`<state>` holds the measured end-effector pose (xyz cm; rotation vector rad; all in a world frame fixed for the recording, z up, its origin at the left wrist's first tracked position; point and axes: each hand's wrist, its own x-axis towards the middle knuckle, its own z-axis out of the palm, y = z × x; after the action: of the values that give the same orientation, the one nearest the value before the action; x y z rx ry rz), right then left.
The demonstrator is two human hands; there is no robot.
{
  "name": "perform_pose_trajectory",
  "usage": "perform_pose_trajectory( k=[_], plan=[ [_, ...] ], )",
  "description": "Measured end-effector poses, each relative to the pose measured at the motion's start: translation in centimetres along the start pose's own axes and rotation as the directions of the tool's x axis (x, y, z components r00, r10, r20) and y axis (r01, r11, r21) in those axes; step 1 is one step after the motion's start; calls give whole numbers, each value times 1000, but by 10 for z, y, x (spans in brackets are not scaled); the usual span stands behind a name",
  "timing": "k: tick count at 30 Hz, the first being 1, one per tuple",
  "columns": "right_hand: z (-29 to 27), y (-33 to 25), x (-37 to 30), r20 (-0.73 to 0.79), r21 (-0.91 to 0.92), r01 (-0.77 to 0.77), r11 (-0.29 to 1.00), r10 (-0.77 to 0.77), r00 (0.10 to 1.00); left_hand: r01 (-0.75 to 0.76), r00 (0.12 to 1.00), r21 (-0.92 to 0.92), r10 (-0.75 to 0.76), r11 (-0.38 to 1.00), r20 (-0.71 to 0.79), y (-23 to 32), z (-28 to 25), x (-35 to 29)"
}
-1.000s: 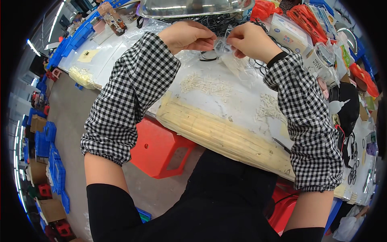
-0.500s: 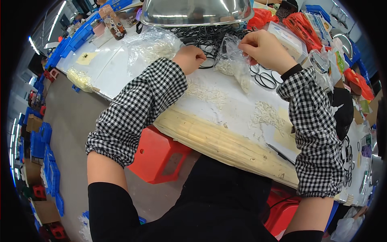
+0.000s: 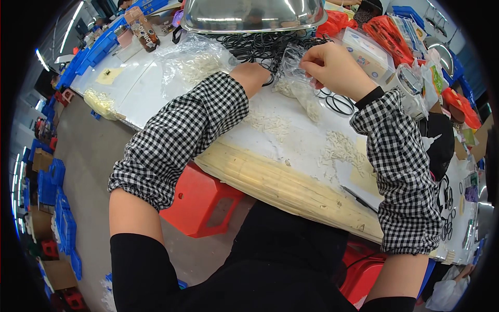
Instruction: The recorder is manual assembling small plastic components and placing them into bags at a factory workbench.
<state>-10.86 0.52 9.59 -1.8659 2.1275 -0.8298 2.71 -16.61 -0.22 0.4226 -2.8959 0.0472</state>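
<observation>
The left hand (image 3: 253, 77) is at the far part of the white surface (image 3: 306, 143), its back turned up and its fingers curled forward beside a black band (image 3: 268, 80). Its fingertips are hidden, so I cannot tell whether that grip is pinching the band.

The right hand (image 3: 332, 65) is raised just beside a small clear bag (image 3: 300, 92). Thumb and forefinger are drawn close together at the bag's upper part (whether they pinch the plastic, I cannot tell). The bag lies between the two hands, with pale little pieces gathered in its lower end. Several loose black loops (image 3: 339, 103) lie under the right wrist.

Behind the hands, a tangled heap of black bands (image 3: 247, 48) spreads in front of a shiny metal basin (image 3: 254, 18). To the left of the heap is a larger clear bag (image 3: 189, 62), also with pale bits inside.

Nearer the person, two patches of pale pieces are scattered, one at the middle (image 3: 270, 126) and one farther right (image 3: 343, 148), with a dark pen (image 3: 358, 198) below the latter. Checkered sleeves (image 3: 182, 127) cover both forearms (elastic at the cuffs), and a red stool (image 3: 195, 208) stands under the near edge.
</observation>
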Motion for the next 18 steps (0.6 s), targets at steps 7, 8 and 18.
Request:
perform_pose_trajectory(
  k=[7,8,18],
  plan=[
    [-2,0,-6,-23,11,37,999,-37,999,4,963,-572,-156,820,-217,-11,-20,-29],
    [-4,0,-8,-30,-4,43,999,-44,999,13,964,-615,-174,788,-203,-10,-22,-38],
    [-9,8,-11,-45,58,66,996,-63,997,39,975,-593,-159,804,-152,10,-5,-144]
  ],
)
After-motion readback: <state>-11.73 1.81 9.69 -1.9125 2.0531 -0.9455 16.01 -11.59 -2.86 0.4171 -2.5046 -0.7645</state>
